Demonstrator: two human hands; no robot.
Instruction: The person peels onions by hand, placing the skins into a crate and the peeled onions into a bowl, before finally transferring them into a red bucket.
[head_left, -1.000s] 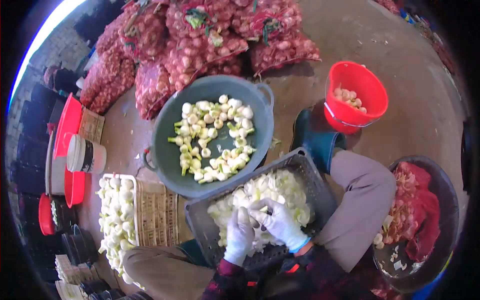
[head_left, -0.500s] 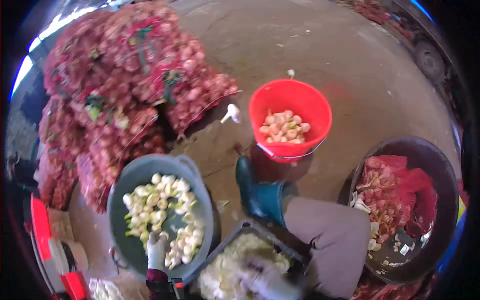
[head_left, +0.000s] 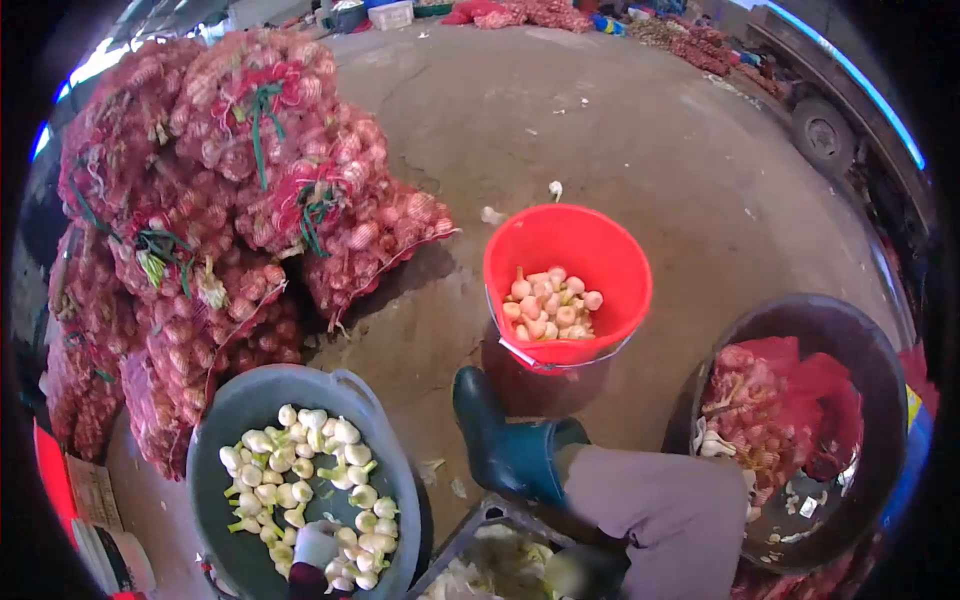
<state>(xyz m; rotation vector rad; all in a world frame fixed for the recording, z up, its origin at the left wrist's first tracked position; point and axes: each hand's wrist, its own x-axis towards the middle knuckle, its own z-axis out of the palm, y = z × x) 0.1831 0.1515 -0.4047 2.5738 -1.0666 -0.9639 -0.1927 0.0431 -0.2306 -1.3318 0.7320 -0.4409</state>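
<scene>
My left hand [head_left: 316,545], in a white glove, reaches into the near side of a grey-blue tub [head_left: 203,500]. Around it lie many white garlic bulbs [head_left: 300,465] with short green stems; its blurred fingers are right at the bulbs, and I cannot tell whether they hold one. At the bottom edge, my right hand [head_left: 568,573] shows only as a blurred pale patch over a dark crate [head_left: 455,550]. Pale garlic skins [head_left: 505,560] fill this crate, which stands between the tub and my leg.
A red bucket [head_left: 625,260] with garlic bulbs stands ahead of my green boot [head_left: 485,440]. Red mesh sacks of garlic [head_left: 210,200] are piled at left. At right, a dark tub [head_left: 885,400] holds an opened mesh sack [head_left: 790,400]. A wheeled vehicle [head_left: 825,135] stands far right.
The view has tilted up, showing more of the far floor. My left hand stays in the tub, lower in the view. My right hand has mostly dropped out at the bottom edge.
</scene>
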